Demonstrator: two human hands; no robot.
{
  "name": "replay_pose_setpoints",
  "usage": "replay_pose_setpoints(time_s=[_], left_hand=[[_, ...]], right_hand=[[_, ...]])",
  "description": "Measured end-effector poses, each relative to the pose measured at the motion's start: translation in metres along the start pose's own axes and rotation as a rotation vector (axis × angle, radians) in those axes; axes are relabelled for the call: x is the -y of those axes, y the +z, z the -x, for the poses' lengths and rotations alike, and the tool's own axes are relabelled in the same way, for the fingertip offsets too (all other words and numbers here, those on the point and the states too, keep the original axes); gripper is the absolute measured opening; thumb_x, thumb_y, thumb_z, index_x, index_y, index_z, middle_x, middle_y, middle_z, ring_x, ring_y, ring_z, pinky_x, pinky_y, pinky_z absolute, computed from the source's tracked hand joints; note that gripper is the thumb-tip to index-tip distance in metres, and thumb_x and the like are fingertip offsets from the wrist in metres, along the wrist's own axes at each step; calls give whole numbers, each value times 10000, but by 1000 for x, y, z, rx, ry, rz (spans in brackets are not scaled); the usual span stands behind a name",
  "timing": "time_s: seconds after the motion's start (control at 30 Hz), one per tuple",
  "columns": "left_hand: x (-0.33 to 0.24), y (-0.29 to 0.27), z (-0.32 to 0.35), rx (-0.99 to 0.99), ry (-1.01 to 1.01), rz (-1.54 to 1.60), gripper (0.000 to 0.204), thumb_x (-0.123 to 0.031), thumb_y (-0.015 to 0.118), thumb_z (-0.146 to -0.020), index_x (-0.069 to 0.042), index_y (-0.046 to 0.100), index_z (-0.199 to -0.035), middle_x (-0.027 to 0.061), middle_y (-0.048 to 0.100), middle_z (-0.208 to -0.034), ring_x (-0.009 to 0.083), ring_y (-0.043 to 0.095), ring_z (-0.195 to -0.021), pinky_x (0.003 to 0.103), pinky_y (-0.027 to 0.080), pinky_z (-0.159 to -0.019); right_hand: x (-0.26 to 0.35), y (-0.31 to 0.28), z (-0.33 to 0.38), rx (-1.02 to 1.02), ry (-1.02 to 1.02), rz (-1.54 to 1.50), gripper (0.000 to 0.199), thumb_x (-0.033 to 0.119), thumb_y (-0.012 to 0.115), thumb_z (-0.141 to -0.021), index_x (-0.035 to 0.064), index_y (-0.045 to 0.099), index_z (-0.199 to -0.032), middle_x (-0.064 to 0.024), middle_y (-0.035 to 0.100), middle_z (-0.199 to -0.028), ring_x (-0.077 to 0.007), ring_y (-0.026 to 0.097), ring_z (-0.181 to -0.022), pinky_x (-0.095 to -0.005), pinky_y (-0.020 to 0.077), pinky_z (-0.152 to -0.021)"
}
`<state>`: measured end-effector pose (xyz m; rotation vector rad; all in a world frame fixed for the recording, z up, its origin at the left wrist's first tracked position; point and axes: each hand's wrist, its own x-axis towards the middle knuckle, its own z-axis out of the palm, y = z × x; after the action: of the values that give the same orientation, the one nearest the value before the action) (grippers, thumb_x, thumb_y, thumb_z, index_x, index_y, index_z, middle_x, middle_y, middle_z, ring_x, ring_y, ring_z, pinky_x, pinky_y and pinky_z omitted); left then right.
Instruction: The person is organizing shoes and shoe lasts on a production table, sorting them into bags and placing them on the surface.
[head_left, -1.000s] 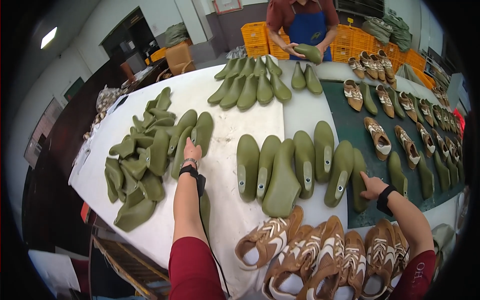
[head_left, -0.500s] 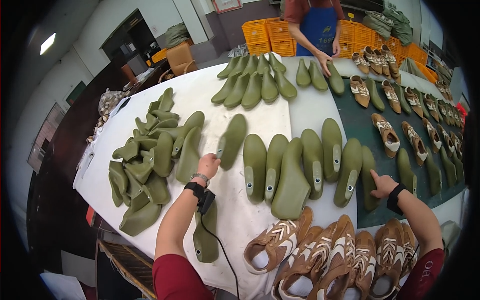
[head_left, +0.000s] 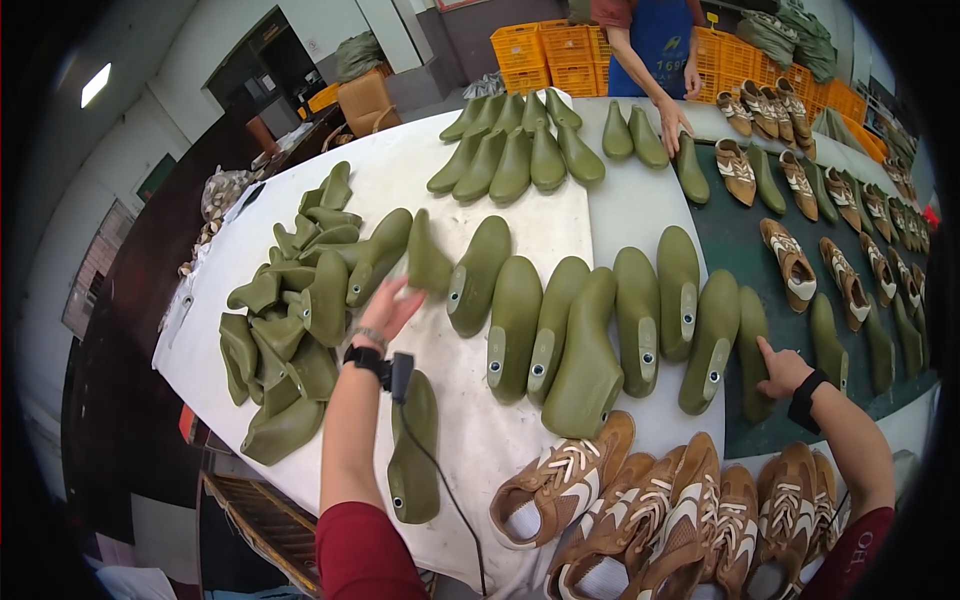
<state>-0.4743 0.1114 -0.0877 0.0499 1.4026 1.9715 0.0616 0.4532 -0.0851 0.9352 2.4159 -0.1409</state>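
My left hand (head_left: 388, 312), its fingers spread, is at the near end of a green shoe last (head_left: 428, 258) on the white table. Fingertips overlap that last's lower edge; I cannot tell whether they touch it. Just right stands another green last (head_left: 480, 276) with a round metal-rimmed hole. On the dark green mat, my right hand (head_left: 785, 370) has closed on the near part of a green last (head_left: 753, 345), index finger stretched along it. Between my hands several lasts (head_left: 590, 350) form a row, toes pointing away. One last (head_left: 413, 455) lies beside my left forearm.
Piled lasts (head_left: 290, 340) occupy the table's left, and paired rows (head_left: 510, 165) its far side. Brown-and-white sneakers (head_left: 680, 520) crowd the near edge; more sneakers (head_left: 788, 262) alternate with lasts on the mat (head_left: 730, 225). Across the table, a co-worker's hand (head_left: 672, 120) touches a last.
My left hand has let go of the last with the hole and moved left. Another last has shifted up and right beside it. My right hand stays at its last. The view has shifted slightly.
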Motion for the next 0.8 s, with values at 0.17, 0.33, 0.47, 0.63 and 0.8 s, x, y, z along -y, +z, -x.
replay_pose_setpoints(time_s=[0.17, 0.33, 0.47, 0.63, 0.8], left_hand=[[-21, 60, 3, 142, 212, -364, 826, -262, 590, -844, -193, 2, -1420, 174, 333, -1354, 277, 368, -1221, 372, 344, -974], [24, 63, -20, 115, 563, -1505, 657, -331, 622, -781, -141, 338, -1343, 179, 425, -1305, 286, 450, -1169, 347, 375, -950], [50, 56, -17, -224, 575, -1539, 514, -288, 631, -746, -109, 481, -1204, 209, 573, -1077, 350, 546, -995, 419, 446, -839], [50, 52, 19, -272, 541, -1668, 509, -325, 641, -712, -109, 525, -1158, 190, 614, -994, 350, 580, -937, 424, 455, -822], [80, 77, 73, -343, 497, -1717, 401, -303, 656, -678, -24, 603, -962, 220, 620, -899, 380, 587, -875, 444, 468, -774]], right_hand=[[-1, 1, -5, -67, -40, -3, 856, 262, 626, -695, -38, 169, -1354, -254, 610, -868, -379, 593, -832, -410, 478, -755], [4, 1, -6, -89, -13, 21, 812, 242, 622, -685, -13, 221, -1344, -233, 618, -868, -368, 596, -830, -417, 481, -741], [0, 6, -4, -132, -22, -41, 760, 217, 614, -692, 17, 260, -1334, -220, 622, -861, -356, 603, -827, -416, 483, -729], [0, -3, 10, -157, -46, -76, 687, 169, 585, -693, 15, 319, -1307, -210, 624, -861, -341, 609, -820, -408, 484, -718], [-22, 16, 23, -302, -49, -198, 320, 118, 573, -702, 12, 488, -992, -206, 625, -833, -359, 608, -825, -429, 485, -699]])
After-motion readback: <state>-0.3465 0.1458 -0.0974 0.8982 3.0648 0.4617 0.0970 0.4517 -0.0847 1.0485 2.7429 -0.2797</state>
